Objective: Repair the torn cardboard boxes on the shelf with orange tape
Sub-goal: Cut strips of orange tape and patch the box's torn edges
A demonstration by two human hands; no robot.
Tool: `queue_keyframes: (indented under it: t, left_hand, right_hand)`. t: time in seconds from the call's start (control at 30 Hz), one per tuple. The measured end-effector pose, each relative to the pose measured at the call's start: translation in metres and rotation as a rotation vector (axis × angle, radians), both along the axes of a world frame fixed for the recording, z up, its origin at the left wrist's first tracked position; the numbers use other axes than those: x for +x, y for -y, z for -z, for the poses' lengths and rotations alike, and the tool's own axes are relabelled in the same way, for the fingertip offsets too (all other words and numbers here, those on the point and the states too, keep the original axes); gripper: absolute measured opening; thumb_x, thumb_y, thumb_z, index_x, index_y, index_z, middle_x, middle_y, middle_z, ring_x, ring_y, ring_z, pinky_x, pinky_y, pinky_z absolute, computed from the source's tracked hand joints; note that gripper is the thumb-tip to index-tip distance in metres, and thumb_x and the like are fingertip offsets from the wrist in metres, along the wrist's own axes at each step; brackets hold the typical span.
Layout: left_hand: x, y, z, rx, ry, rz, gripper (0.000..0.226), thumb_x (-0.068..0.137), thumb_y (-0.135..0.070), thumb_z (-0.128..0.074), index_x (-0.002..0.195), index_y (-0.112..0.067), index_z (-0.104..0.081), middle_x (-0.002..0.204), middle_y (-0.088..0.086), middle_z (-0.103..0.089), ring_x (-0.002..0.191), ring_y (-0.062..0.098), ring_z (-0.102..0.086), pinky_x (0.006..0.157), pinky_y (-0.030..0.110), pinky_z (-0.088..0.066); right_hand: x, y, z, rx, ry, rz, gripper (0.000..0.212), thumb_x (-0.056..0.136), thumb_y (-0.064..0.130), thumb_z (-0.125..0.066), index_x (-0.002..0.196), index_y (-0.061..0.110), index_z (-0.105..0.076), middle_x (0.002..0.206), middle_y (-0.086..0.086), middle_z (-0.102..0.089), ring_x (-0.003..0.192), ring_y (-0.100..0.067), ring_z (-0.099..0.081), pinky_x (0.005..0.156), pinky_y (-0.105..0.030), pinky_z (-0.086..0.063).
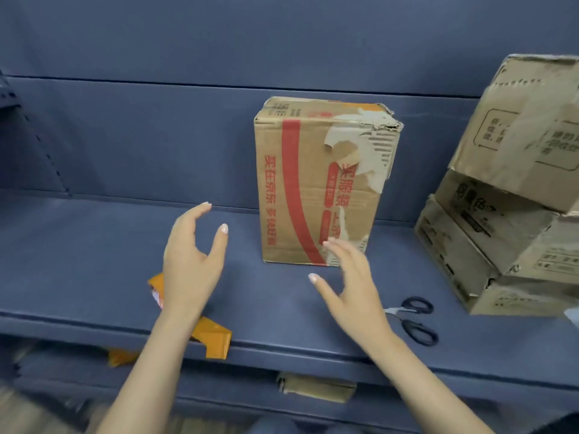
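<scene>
Two hands: left hand and right hand spread, holding nothing, before the torn box.
Scissors: right of box, on shelf.

torn box upright on shelf, orange tape at edge

- Left hand: bare, no rings, nails pale and glossy.
- Right hand: bare, pale glossy nails.
- Both forearms bare, entering from 6 o'clock; no sleeves, watch or bracelet.
</scene>
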State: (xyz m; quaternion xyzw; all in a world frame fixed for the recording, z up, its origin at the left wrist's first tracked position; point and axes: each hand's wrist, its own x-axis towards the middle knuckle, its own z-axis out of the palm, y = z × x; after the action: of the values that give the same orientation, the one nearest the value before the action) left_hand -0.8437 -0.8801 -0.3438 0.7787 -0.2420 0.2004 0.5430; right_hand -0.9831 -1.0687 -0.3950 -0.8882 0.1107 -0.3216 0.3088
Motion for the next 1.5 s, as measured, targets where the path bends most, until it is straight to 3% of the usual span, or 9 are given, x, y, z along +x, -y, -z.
queue_keyframes:
  t: [0.17,0.33,0.47,0.7,0.9,1.03,1.3,1.43,1.5]
  left_hand:
    - [-0.01,-0.051,0.037,-0.048,0.0,-0.191,0.03,0.091,-0.016,-0.064,0.12,-0.013,-0.057,0.117,-0.006,-0.052,0.107,0.001,-0.05,0.094,0.02,-0.038]
    - [-0.009,-0.08,0.071,-0.024,-0.166,-0.328,0.033,0.087,-0.023,-0.069,0.11,-0.005,-0.053,0.109,0.006,-0.052,0.11,0.028,-0.052,0.094,0.038,-0.041]
    - [-0.01,-0.08,0.08,-0.039,-0.353,-0.237,0.038,0.086,-0.03,-0.069,0.112,-0.01,-0.05,0.112,0.003,-0.056,0.104,0.019,-0.055,0.086,0.03,-0.043]
    - [-0.008,-0.066,0.081,-0.084,-0.526,-0.074,0.03,0.089,-0.025,-0.066,0.112,-0.016,-0.049,0.093,-0.009,-0.06,0.083,0.0,-0.058,0.074,0.016,-0.045]
    - [-0.006,-0.064,0.085,-0.055,-0.511,0.002,0.017,0.093,-0.027,-0.061,0.086,-0.011,-0.059,0.079,0.001,-0.064,0.073,0.011,-0.059,0.07,0.029,-0.045]
    - [-0.004,-0.065,0.082,-0.074,-0.487,0.023,0.02,0.094,-0.024,-0.06,0.091,-0.004,-0.06,0.089,0.019,-0.066,0.082,0.029,-0.06,0.079,0.046,-0.05]
    - [-0.015,-0.053,0.081,-0.15,-0.489,0.044,0.016,0.095,-0.018,-0.059,0.079,-0.016,-0.059,0.078,0.004,-0.061,0.074,0.015,-0.055,0.07,0.028,-0.044]
    - [-0.014,-0.059,0.08,-0.193,-0.517,0.051,0.012,0.095,-0.021,-0.059,0.083,-0.017,-0.06,0.086,0.005,-0.065,0.084,0.018,-0.059,0.081,0.047,-0.05]
    - [-0.016,-0.062,0.071,-0.213,-0.51,0.1,0.009,0.095,-0.02,-0.058,0.087,-0.018,-0.062,0.091,0.002,-0.067,0.089,0.015,-0.062,0.082,0.044,-0.05]
  right_hand:
    - [0.001,-0.056,0.041,-0.241,-0.215,-0.414,0.051,0.093,0.045,-0.054,0.137,0.019,-0.051,0.148,0.008,-0.042,0.138,-0.005,-0.032,0.11,-0.016,-0.025]
    - [0.02,-0.093,0.055,-0.211,-0.248,-0.522,0.048,0.092,0.043,-0.057,0.132,0.016,-0.057,0.14,0.003,-0.051,0.13,-0.013,-0.044,0.106,-0.027,-0.037]
    - [0.042,-0.11,0.053,-0.197,-0.245,-0.469,0.044,0.092,0.035,-0.062,0.13,0.014,-0.058,0.132,0.0,-0.058,0.12,-0.019,-0.049,0.101,-0.037,-0.042]
    - [0.067,-0.122,0.044,-0.293,-0.385,-0.384,0.047,0.093,0.035,-0.061,0.137,0.018,-0.053,0.122,-0.003,-0.058,0.115,-0.022,-0.044,0.099,-0.033,-0.035]
    - [0.065,-0.115,0.047,-0.148,-0.396,-0.374,0.023,0.09,0.026,-0.067,0.112,0.018,-0.07,0.099,0.0,-0.058,0.098,-0.017,-0.046,0.089,-0.03,-0.04]
    - [0.055,-0.106,0.044,0.023,-0.344,-0.414,0.011,0.086,0.027,-0.072,0.092,0.018,-0.074,0.087,0.009,-0.057,0.089,-0.01,-0.047,0.082,-0.024,-0.041]
    - [0.025,-0.08,0.049,0.068,-0.223,-0.509,0.005,0.084,0.021,-0.074,0.088,0.018,-0.076,0.101,0.012,-0.072,0.098,-0.004,-0.054,0.091,-0.021,-0.043]
    - [0.027,-0.082,0.05,0.103,-0.126,-0.506,0.005,0.084,0.02,-0.074,0.085,0.016,-0.077,0.098,0.01,-0.073,0.096,-0.006,-0.056,0.09,-0.023,-0.044]
    - [0.027,-0.086,0.043,0.228,-0.077,-0.492,0.002,0.081,0.017,-0.075,0.081,0.018,-0.076,0.092,0.016,-0.071,0.094,-0.007,-0.058,0.088,-0.023,-0.045]
